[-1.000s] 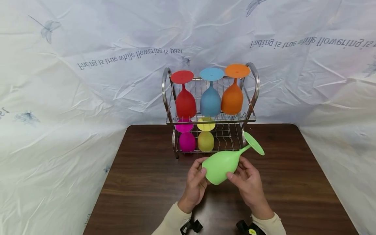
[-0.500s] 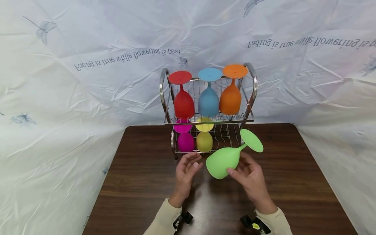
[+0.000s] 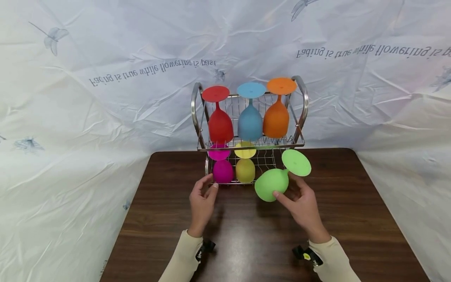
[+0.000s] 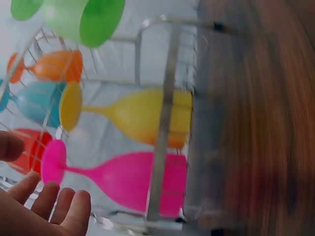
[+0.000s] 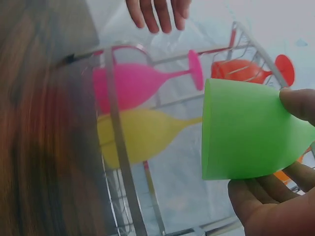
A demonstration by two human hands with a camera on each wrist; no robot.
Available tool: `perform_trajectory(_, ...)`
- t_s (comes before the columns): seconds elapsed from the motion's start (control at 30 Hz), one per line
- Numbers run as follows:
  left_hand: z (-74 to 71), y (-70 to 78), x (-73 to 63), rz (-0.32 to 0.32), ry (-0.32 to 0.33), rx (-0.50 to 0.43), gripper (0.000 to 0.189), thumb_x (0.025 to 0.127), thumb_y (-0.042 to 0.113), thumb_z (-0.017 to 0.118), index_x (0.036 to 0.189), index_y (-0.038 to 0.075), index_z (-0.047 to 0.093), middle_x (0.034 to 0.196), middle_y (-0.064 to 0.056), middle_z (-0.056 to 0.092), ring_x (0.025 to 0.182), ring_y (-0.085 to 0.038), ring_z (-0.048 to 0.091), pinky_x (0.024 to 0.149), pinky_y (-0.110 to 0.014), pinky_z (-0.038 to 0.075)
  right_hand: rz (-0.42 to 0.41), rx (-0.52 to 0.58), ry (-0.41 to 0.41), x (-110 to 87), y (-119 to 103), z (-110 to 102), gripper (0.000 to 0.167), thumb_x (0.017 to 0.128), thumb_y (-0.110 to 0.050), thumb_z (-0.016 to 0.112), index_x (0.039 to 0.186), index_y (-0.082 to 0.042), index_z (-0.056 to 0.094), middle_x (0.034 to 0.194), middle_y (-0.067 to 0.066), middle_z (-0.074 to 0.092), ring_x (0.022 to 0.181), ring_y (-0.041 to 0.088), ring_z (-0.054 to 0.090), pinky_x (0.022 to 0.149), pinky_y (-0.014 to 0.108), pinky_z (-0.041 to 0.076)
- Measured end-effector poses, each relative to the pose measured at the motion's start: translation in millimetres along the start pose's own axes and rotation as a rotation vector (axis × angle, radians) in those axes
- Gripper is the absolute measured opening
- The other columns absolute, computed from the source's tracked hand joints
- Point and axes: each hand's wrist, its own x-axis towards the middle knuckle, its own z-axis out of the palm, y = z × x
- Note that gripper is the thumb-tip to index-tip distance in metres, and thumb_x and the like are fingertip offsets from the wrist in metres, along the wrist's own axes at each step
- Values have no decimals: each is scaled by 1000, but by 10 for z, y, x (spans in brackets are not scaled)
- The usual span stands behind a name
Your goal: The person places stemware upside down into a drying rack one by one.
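Goblet, green [image 3: 272, 184], tilted in right hand [image 3: 299, 205] grip, fingers curled round bowl; long axis runs mouth at 7 o'clock to foot at 1 o'clock. Rack [image 3: 302, 117] lower tier just beyond at 12, bay right of yellow goblet [image 3: 245, 169] open. Left hand [image 3: 202, 199] released, holds nothing, near pink goblet [image 3: 223, 170]. Desk [image 3: 352, 219] below.

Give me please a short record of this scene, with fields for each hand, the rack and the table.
right hand: grips the green goblet, tilted, foot up
left hand: open, holds nothing, beside the rack's lower tier
rack: top tier has red, blue and orange goblets upside down; lower tier pink and yellow
table: dark wood
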Motion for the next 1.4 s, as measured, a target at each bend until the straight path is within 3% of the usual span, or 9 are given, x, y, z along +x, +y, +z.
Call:
perform_trajectory(0.1,-48,-130,74,34,46,120,35,98,9,75,132,10,72,131,-14,69,124,-29,68,98,-39,62,0,-81,13,72,64,5,72,90,-9,85,154,-10,53,148,10,59,126,9,64,95,12,55)
perform_trajectory(0.2,-81,-249,151,46,79,215,36,97,7,75,133,9,72,129,-14,69,121,-30,70,98,-46,62,9,-142,26,135,112,25,71,90,-13,86,153,-9,54,147,16,61,128,23,65,98,18,57)
perform_trajectory(0.3,-97,-341,223,28,97,247,39,97,5,75,135,5,70,128,-15,68,120,-30,70,99,-47,62,12,-170,33,178,155,50,71,89,-14,87,152,-8,54,146,20,61,129,35,65,100,33,60)
perform_trajectory(0.4,-101,-399,284,2,97,268,42,97,5,75,138,6,69,129,-16,67,121,-29,69,100,-44,61,7,-172,42,199,187,77,71,89,-13,87,152,-7,54,146,22,61,130,37,65,101,47,59)
perform_trajectory(0.53,-85,-455,360,7,92,316,45,97,5,76,140,6,67,128,-17,67,122,-30,68,100,-45,61,-9,-197,63,232,229,112,69,88,-15,88,149,-8,56,144,22,62,126,38,67,100,57,58)
perform_trajectory(0.9,-22,-531,514,7,90,347,44,99,4,73,141,12,68,123,-14,70,108,-27,72,87,-38,65,-7,-260,80,340,386,171,70,88,-17,88,149,-4,56,141,22,63,128,43,65,103,62,56)
perform_trajectory(1.4,-35,-542,561,27,78,361,45,98,1,73,141,14,70,120,-15,75,103,-27,72,89,-43,65,22,-332,76,419,500,216,74,86,-16,89,151,-3,55,142,25,62,126,46,66,100,62,58)
